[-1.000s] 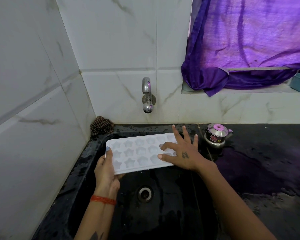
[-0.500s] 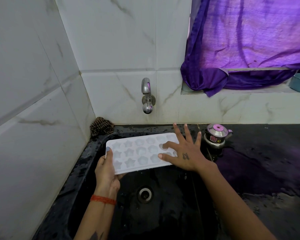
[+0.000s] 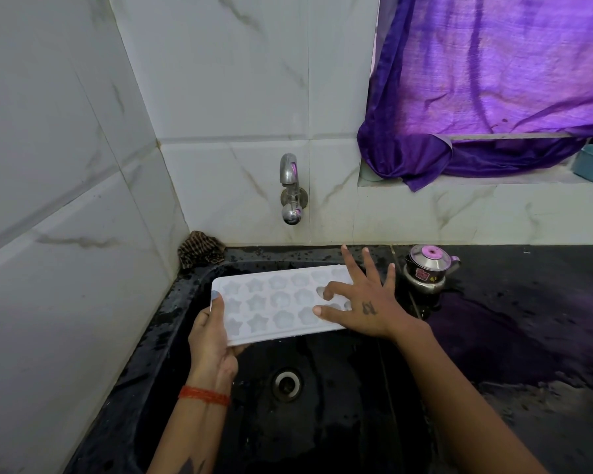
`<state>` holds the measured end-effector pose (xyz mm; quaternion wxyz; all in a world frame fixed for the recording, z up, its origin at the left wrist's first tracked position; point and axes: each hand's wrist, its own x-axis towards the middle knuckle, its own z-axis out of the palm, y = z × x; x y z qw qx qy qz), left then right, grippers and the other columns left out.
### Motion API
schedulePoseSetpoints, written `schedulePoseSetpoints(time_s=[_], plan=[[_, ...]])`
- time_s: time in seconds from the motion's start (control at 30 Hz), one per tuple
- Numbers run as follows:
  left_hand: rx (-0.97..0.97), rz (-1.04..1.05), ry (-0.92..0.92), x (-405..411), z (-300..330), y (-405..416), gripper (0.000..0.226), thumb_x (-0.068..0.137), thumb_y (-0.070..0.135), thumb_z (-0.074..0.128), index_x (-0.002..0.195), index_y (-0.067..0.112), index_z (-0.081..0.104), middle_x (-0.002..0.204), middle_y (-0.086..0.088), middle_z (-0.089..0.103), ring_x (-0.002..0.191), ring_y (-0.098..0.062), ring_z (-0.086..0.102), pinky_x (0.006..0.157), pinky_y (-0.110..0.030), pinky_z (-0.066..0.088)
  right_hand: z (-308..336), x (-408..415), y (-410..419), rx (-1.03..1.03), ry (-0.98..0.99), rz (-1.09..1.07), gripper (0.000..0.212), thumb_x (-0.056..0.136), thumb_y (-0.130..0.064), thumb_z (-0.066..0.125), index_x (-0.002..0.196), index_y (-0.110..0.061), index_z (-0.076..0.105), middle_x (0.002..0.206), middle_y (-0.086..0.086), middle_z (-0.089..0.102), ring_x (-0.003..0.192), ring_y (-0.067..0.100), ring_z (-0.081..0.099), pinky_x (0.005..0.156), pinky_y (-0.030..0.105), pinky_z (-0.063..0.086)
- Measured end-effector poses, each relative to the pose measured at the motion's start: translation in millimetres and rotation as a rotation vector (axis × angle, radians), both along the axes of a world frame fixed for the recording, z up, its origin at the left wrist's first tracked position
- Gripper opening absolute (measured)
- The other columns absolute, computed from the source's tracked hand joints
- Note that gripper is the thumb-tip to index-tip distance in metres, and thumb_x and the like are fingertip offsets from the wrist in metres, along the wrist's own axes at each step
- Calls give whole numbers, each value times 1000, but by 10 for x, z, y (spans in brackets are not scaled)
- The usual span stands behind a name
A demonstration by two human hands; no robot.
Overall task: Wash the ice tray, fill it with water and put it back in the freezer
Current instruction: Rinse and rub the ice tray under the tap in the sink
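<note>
- The wet black stone counter (image 3: 514, 336) ran to the right of the black sink basin (image 3: 339, 405), which served as the landmark.
- Above the sink's back edge, the chrome wall tap (image 3: 291, 189) showed no water running.
- The white plastic ice tray with star and flower cells (image 3: 274, 302) was held level over the sink's back half, below the tap, barely shifted from a second earlier.
- The right hand (image 3: 363, 302) lay spread on the tray's right end; its index finger had curled down into a cell within the last second, so the grip was open, rubbing.
- The left hand (image 3: 213, 336) pinched the tray's left end, thumb on top.
- Judged from this, washing was under way and filling not begun.
</note>
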<state>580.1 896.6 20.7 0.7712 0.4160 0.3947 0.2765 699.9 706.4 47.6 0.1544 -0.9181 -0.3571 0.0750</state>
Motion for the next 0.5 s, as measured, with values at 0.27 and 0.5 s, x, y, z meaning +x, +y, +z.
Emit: schedulePoseSetpoints(time_s=[0.27,0.5], plan=[[11,-1,9,16,-27,7,24,93,40,55,90,17,57,94,-6,67,84,-23,65,57,-42,58,6,-1,1,-107,-151,-34,64,70,-85,25,111,-45,55,158,-2,-22,142,31,-29,104,66,-24],[0,-10,12,0,-30,13,25,93,40,55,96,15,57,97,-6,67,84,-23,65,65,-41,57,1,-31,5,-11,-28,7,44,84,-71,39,117,-47,55,157,-4,-25,141,28,-31,106,63,-23]])
